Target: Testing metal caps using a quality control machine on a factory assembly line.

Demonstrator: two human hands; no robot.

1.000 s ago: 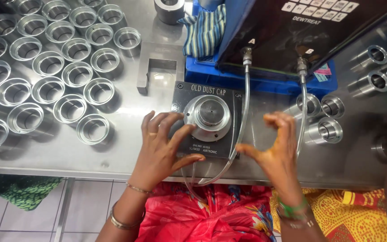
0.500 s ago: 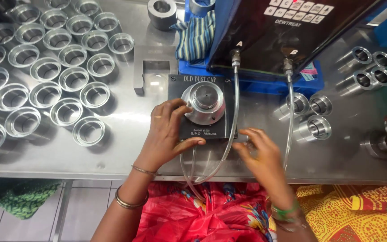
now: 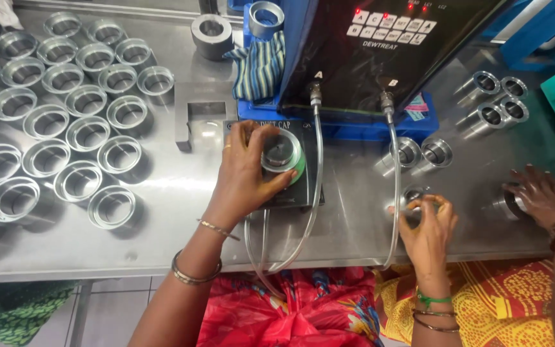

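We see the left hand [image 3: 248, 173] wrapped over the round silver metal cap with a green rim [image 3: 282, 155], its grip clenched around the cap's edge as the cap sits on the square black fixture plate [image 3: 303, 186] at the middle of the shiny steel counter [image 3: 181, 212]. At four o'clock from it, the right hand [image 3: 428, 228] pinches a small silver cylindrical fitting [image 3: 412, 196] between thumb and fingertips, right beside the clear plastic hose [image 3: 396, 193] running down from the black control box with a keypad [image 3: 380, 51]. At nine o'clock lie rows of shiny metal rings [image 3: 65, 128]. At three o'clock another person's hand [image 3: 537, 196] rests on a metal fitting near the counter edge. A striped cloth [image 3: 258, 64] sits at twelve o'clock.
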